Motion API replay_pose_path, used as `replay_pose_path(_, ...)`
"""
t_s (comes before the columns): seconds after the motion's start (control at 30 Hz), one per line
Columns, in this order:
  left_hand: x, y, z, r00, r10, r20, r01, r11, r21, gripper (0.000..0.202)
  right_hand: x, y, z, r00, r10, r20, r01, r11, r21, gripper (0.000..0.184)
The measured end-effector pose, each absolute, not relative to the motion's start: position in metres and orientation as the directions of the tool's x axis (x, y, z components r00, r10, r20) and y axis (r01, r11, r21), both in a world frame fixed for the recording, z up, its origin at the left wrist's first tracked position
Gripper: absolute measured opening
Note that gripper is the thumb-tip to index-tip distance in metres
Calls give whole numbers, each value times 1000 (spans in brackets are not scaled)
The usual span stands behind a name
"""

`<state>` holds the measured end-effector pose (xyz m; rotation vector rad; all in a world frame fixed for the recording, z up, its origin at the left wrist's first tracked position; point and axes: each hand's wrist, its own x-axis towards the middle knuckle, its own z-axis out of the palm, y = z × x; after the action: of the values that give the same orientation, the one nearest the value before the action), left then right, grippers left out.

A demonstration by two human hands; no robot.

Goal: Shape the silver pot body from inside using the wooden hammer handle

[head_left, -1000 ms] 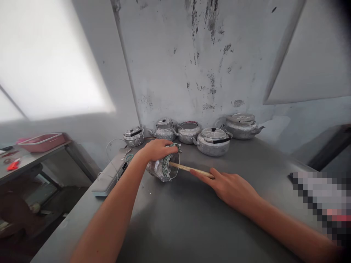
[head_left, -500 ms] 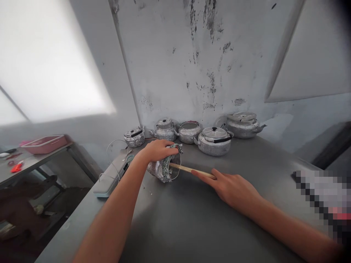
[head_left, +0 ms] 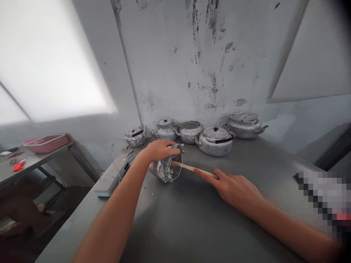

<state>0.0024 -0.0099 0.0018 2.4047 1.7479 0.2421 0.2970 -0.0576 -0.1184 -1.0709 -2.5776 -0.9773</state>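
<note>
My left hand grips the upper side of a small silvery metal kettle, which lies tipped on the table with its round mouth facing right. A green-and-white patterned band runs around that mouth. In my right hand is a thin wooden stick, its forefinger stretched along it. The stick's far end goes into the kettle's mouth, and its tip is hidden inside.
Along the wall stand several metal kettles, among them a lidded one and a larger one. A grey case with a cable lies at the table's left edge. On a side table sits a pink basket.
The whole view has shifted slightly, so things sit a little farther right. Both hands keep their hold, and the stick stays inside the kettle's mouth.
</note>
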Motion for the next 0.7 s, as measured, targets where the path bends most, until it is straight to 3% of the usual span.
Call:
replay_pose_path(0.13,3,-11,3,307,951,31,925,-306,224,55,298,-55,-118,-738,544,400,674,550,494,87)
replay_pose_path(0.4,4,-10,3,307,951,32,925,-306,226,56,294,-56,-119,-703,632,328,708,577,406,84)
replay_pose_path(0.7,2,-10,1,285,958,42,931,-287,224,63,294,-100,-109,-758,553,346,636,746,201,40)
